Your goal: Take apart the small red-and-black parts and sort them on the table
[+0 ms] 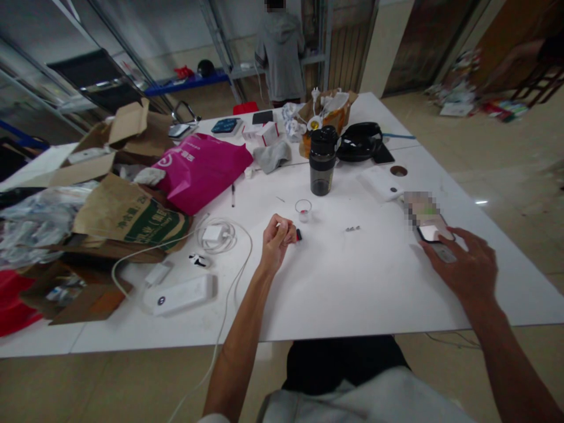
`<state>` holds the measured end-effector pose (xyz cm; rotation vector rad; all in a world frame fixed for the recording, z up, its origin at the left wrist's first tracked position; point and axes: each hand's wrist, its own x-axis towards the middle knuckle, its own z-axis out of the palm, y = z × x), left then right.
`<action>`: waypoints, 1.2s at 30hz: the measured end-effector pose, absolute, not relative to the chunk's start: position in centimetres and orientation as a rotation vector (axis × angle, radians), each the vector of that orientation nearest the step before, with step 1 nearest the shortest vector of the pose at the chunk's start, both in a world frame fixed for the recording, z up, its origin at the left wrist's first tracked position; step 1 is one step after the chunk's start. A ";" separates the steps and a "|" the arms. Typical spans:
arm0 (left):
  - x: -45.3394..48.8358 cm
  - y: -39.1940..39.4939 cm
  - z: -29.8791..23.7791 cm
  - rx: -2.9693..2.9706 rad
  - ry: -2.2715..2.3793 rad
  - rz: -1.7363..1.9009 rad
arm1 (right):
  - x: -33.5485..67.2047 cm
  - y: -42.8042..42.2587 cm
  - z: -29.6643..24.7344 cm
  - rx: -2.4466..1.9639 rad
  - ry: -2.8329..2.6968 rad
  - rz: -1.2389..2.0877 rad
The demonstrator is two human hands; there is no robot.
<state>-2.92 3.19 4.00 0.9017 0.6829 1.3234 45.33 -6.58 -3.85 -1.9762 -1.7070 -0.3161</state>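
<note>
My left hand (277, 239) rests on the white table (352, 282) with its fingers curled round a small dark and red object (298, 235) that pokes out on the right. Just beyond it stands a small clear cup (303, 210). My right hand (462, 264) lies over a phone (434, 235) near the table's right edge, fingers bent and touching it. A few tiny metal parts (352, 228) lie between the two hands.
A dark bottle (322, 161), black headset (360, 141), pink bag (200, 167), brown paper bag (127, 217), cardboard boxes (114, 141), white charger with cable (214, 235) and white device (180, 295) crowd the table's far and left parts. A person (281, 53) stands beyond the table.
</note>
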 end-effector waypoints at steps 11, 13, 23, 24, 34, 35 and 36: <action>-2.3 2.5 4.2 1.022 0.712 1.376 | 45.4 -6.7 -4.2 -1.984 -1.705 -0.319; -2.3 2.5 4.2 1.035 0.728 1.366 | 45.4 -6.7 -4.2 -1.982 -1.698 -0.334; -1.9 3.0 3.6 0.979 0.714 1.261 | 45.3 -6.7 -4.1 -1.968 -1.724 -0.367; -1.9 3.0 3.6 0.995 0.710 1.263 | 45.2 -6.7 -4.0 -1.968 -1.728 -0.357; -2.0 2.7 3.4 1.057 0.682 1.284 | 45.2 -6.5 -4.0 -1.956 -1.728 -0.372; -2.0 2.7 3.4 1.067 0.679 1.285 | 45.1 -6.5 -4.0 -1.957 -1.721 -0.372; -2.0 2.7 3.3 1.078 0.677 1.287 | 45.0 -6.4 -4.0 -1.961 -1.711 -0.366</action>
